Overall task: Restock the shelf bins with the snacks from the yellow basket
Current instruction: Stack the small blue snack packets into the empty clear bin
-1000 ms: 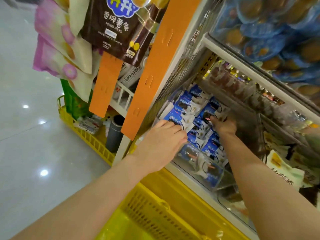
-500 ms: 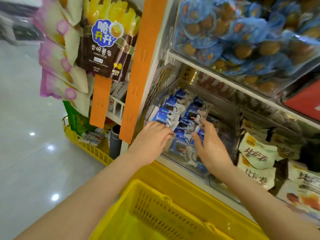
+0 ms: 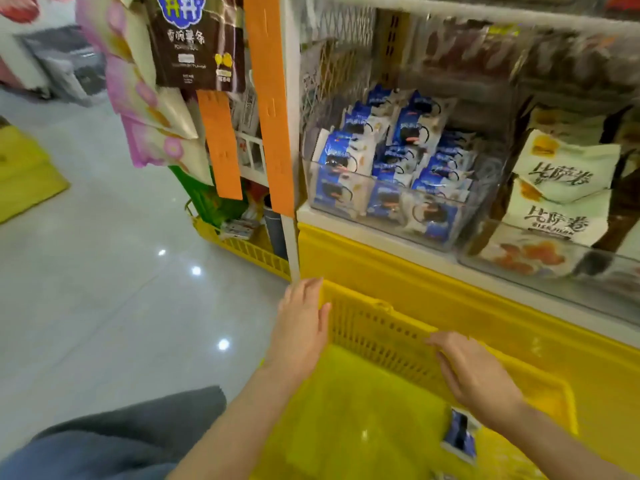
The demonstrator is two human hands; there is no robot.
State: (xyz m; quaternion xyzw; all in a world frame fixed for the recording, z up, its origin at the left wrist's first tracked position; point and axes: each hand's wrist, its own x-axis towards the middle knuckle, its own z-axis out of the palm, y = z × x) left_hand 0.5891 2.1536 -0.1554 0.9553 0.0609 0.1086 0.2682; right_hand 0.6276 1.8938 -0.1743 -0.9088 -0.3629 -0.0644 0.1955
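The yellow basket [image 3: 381, 327] sits low in front of the shelf. My left hand [image 3: 301, 327] hovers at its left rim, fingers together and flat, holding nothing. My right hand [image 3: 474, 372] is spread over the basket's inside, palm down and empty. One blue-and-white snack packet [image 3: 460, 434] lies in the basket just under my right wrist. A clear shelf bin [image 3: 388, 209] above holds several blue-and-white snack packets [image 3: 398, 150] stacked upright.
To the right another clear bin [image 3: 554, 265] holds white snack bags [image 3: 561, 174]. An orange hanging strip [image 3: 273, 109] and hung snack bags [image 3: 197, 43] stand left of the shelf. A yellow crate [image 3: 242, 247] sits on the tiled floor behind the shelf post.
Both hands have come out of the bin of blue packets and dropped down to the yellow basket. The view has tilted downward with them.
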